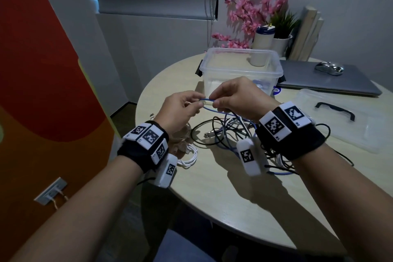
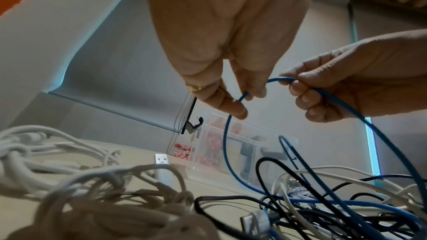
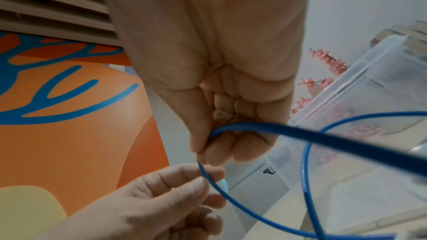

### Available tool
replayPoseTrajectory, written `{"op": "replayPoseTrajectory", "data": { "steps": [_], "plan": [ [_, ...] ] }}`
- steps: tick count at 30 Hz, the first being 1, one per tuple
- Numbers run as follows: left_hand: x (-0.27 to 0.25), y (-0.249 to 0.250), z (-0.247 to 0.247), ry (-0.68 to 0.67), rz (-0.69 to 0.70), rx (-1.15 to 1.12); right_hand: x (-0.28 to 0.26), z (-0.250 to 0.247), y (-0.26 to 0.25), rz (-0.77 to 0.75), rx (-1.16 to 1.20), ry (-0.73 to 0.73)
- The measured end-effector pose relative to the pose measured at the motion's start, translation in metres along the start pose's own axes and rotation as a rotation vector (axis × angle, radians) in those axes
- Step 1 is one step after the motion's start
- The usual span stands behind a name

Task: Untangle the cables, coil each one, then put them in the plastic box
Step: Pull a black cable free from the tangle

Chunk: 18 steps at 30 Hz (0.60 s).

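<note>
Above the round table, the left hand and right hand each pinch the blue cable between thumb and fingertips, close together, just in front of the open plastic box. The left wrist view adds the cable looping down into the tangled pile and a white USB plug; the head view alone shows the lid at right.

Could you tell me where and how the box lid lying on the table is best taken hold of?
Take the clear lid by its black handle, coming from above. It lies flat on the table, right of the plastic box, handle up, so fingers can probably hook it more easily than the low rim.
</note>
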State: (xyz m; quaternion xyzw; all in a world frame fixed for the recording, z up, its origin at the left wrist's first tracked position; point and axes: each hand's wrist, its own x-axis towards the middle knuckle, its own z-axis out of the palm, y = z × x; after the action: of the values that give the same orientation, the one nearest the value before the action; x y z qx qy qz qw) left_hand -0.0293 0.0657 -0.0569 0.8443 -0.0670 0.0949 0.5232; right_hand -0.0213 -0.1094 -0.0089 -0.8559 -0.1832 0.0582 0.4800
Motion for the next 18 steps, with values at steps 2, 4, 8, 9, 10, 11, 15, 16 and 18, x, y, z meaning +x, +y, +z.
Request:
{"op": "replayPoseTrajectory", "data": {
  "steps": [2,4,8,9,10,11,15,16,18],
  "plan": [
    [0.005,0.002,0.002,0.04,0.0,0.008,-0.003,-0.001,0.003,0.009,0.016,-0.004],
    [0.009,0.003,0.003,0.078,0.008,-0.003,-0.005,0.0,0.01,0.053,-0.023,-0.038],
    [0.02,0.003,0.0,0.187,0.007,-0.164,-0.014,0.006,0.033,0.178,-0.219,-0.202],
    [0.022,0.004,-0.001,0.2,0.004,-0.2,-0.015,0.006,0.038,0.187,-0.291,-0.222],
    [0.023,0.005,0.0,0.211,0.004,-0.234,-0.016,0.007,0.042,0.191,-0.348,-0.229],
    [0.024,0.006,0.0,0.221,0.003,-0.27,-0.016,0.007,0.044,0.199,-0.379,-0.226],
    [0.024,0.008,-0.003,0.245,-0.002,-0.404,-0.014,-0.004,0.045,0.254,-0.382,-0.133],
    [0.022,0.008,-0.004,0.23,0.005,-0.396,-0.014,-0.008,0.045,0.264,-0.381,-0.12],
    [0.019,0.007,-0.005,0.187,-0.008,-0.357,-0.015,-0.016,0.042,0.26,-0.342,-0.116]
  ]
}}
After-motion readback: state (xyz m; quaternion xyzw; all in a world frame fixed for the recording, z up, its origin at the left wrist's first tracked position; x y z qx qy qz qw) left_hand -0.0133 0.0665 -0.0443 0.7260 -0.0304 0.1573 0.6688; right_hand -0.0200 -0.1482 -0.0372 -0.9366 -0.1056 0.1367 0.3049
